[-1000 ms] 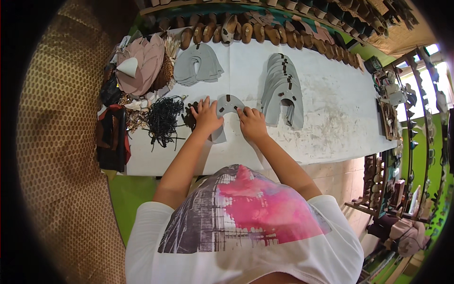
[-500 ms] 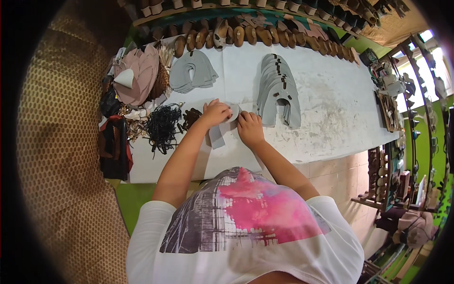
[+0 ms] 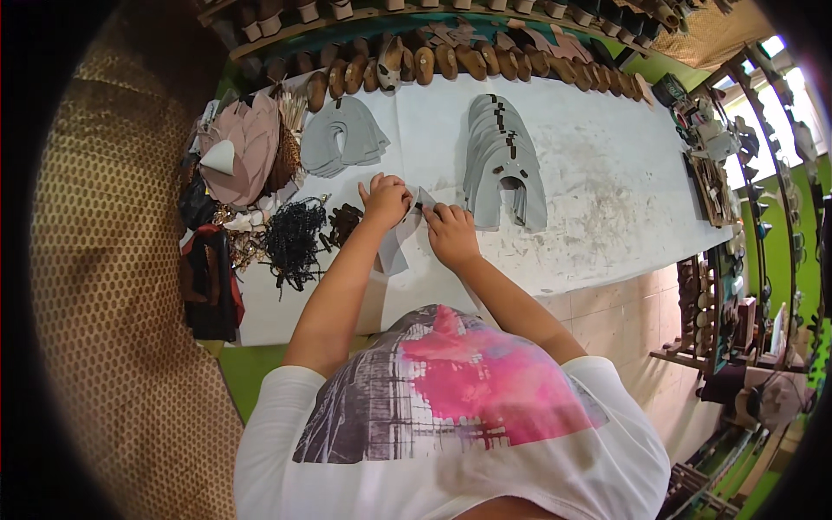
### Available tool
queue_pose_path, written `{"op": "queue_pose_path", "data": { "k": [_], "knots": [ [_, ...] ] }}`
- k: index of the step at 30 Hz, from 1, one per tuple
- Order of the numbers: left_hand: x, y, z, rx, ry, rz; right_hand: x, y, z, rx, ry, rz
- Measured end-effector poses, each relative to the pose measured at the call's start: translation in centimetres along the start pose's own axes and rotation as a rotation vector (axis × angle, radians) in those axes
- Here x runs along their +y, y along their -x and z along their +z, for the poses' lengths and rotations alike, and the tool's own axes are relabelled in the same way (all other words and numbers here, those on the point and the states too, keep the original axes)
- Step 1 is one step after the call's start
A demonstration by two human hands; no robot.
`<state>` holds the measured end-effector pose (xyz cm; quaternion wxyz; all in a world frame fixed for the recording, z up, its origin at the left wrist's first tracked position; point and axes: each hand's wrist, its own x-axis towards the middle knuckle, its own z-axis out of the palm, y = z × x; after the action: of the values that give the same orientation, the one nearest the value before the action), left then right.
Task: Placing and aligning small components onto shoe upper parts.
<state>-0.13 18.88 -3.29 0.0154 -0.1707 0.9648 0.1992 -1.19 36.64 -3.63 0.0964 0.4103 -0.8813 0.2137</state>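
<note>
Over the white table, a curved grey shoe upper piece (image 3: 393, 252) is pinched between my two hands. My left hand (image 3: 386, 201) is closed on its left side, with the fingertips bent down onto it. Facing it, my right hand (image 3: 451, 234) grips the other side near a small dark tab (image 3: 419, 206). Part of the piece is covered by my fingers. Beyond my right hand lies an overlapping row of grey uppers (image 3: 503, 165), with dark tabs along its middle. Another stack of grey uppers (image 3: 347, 137) rests past my left hand.
Left of my hands are a brown heap of small strips (image 3: 345, 224) and a tangle of black cord (image 3: 296, 238). Pink-beige cut pieces (image 3: 245, 143) stand at the left end. Wooden shoe lasts (image 3: 446, 61) line the far edge. Shoe racks (image 3: 724, 303) stand at the right.
Both hands have shifted slightly left. The grey piece has turned, so a pointed edge and dark tab now show between my fingers. The whole view has shifted a little.
</note>
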Motion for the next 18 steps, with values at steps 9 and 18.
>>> {"op": "queue_pose_path", "data": {
  "k": [9,18],
  "knots": [
    [-0.3,-0.7,-0.1,-0.033,0.021,-0.007,0.2,0.0,-0.1,-0.023,0.005,0.001],
    [1.8,-0.2,-2.3,-0.301,-0.058,-0.085,0.4,0.1,0.0,-0.041,0.02,0.011]
  ]
}}
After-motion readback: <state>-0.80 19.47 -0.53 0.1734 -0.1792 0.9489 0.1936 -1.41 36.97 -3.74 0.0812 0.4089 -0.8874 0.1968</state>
